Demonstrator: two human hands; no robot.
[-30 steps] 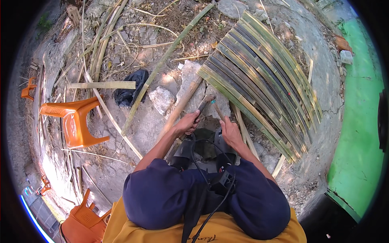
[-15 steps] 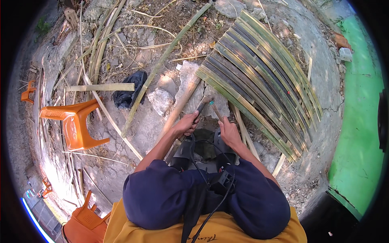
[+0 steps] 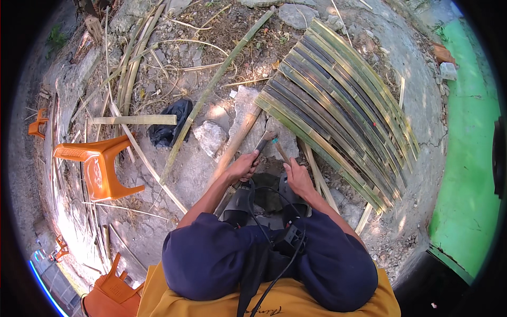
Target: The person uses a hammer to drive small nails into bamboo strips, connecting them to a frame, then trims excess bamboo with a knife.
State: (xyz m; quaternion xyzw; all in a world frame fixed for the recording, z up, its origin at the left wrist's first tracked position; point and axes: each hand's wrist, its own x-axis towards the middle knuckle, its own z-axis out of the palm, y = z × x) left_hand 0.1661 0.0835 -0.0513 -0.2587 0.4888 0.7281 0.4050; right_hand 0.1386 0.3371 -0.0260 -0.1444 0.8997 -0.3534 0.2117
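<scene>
My left hand [image 3: 243, 166] is wrapped round the handle of a short dark tool [image 3: 261, 144] with a brownish end; its exact kind I cannot make out. In my right hand [image 3: 298, 177] is a thin wooden-handled tool [image 3: 281, 152] with a teal band near its far end. The far ends of both tools meet or overlap in front of my feet, above a flat stone [image 3: 285, 138]. Whether they touch is unclear. A thick wooden pole [image 3: 237, 138] slants past my left hand. Beyond my right hand lies a panel of split bamboo strips [image 3: 332, 105].
An orange plastic chair [image 3: 103, 166] lies tipped over at left, near a black plastic bag [image 3: 171, 124] and a pale rock [image 3: 210, 138]. A long green bamboo strip [image 3: 203, 92] crosses the ground. Another orange chair [image 3: 117, 289] is at lower left; a green surface [image 3: 465, 158] borders the right.
The far ends of the two tools have come closer together and now overlap in view. Both hands sit slightly lower in the picture, still gripping their tools.
</scene>
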